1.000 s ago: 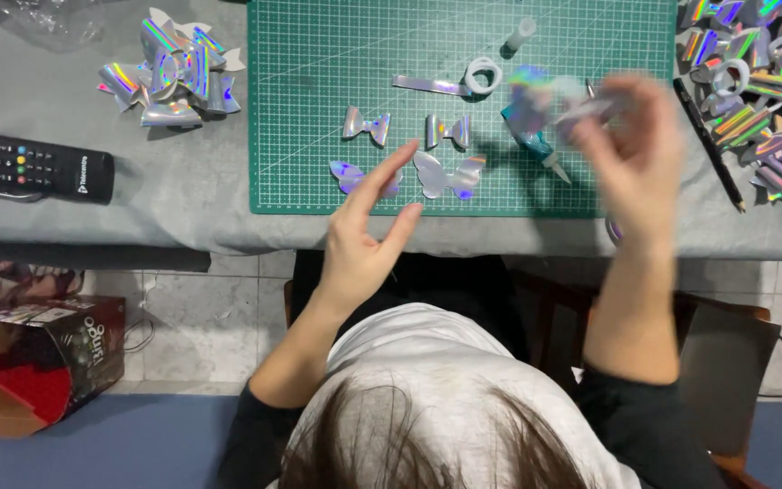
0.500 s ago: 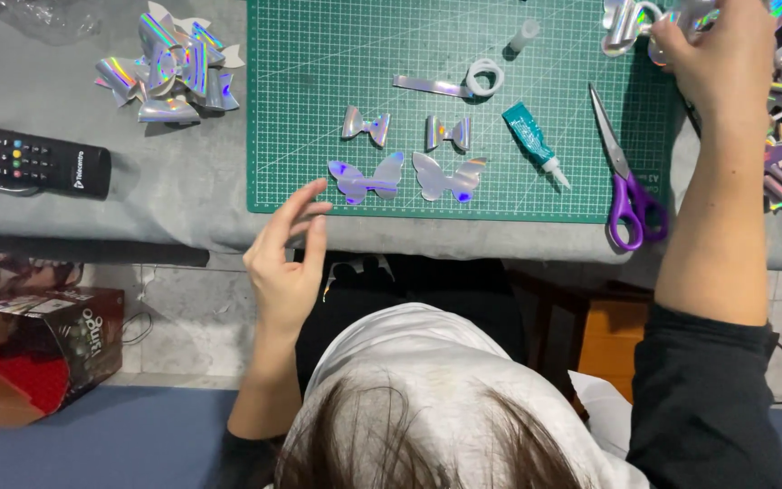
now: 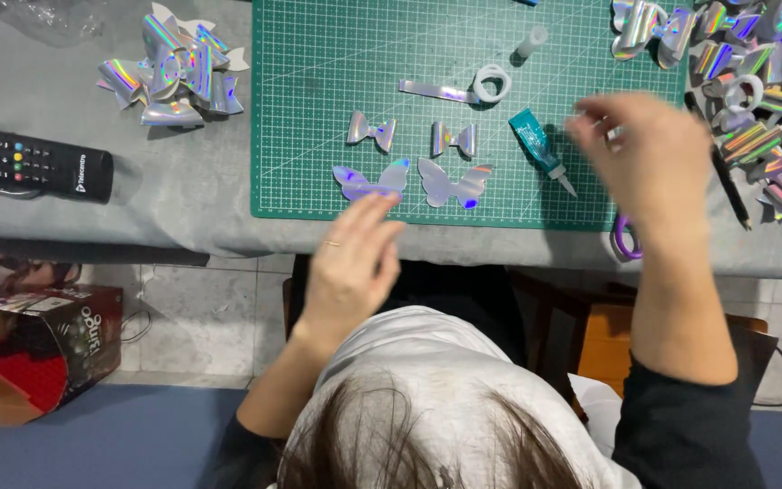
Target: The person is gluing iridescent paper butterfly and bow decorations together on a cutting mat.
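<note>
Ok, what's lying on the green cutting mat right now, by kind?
Small holographic bows: 2
Butterfly cutouts: 2
Holographic strip: 1
White tape ring: 1
Teal glue bottle: 1
Small clear tube: 1
Total: 8

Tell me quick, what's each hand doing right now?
Left hand: open, empty, fingers by the butterfly cutout.
Right hand: blurred over the scissors; grip cannot be told.
</note>
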